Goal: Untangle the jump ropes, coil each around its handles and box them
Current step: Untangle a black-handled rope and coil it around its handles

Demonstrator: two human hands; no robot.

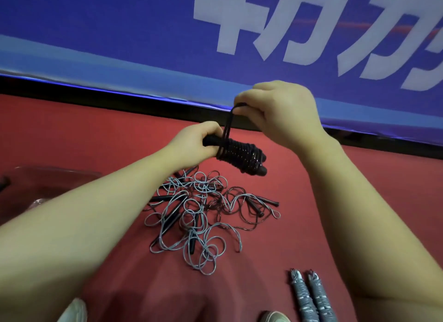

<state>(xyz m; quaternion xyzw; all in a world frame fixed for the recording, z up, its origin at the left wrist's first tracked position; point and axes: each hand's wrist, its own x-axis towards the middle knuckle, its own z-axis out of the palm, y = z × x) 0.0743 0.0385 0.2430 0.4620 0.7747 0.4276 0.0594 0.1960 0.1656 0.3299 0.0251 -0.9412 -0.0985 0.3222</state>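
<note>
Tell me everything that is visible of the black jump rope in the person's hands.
The black jump rope is a glossy, plastic-looking cord wound in many tight turns around its two black handles, which lie side by side, tilted down to the right. The left hand grips the handles' upper end; the right hand pinches the last loose loop, pulled up from the coil. The bundle hangs in the air above the tangled pile.

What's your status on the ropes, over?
Left hand grips the handle bundle, right hand pinches its loose black loop. Coil nearly wound. Tangled pile and two coiled grey ropes on floor, unboxed.
</note>
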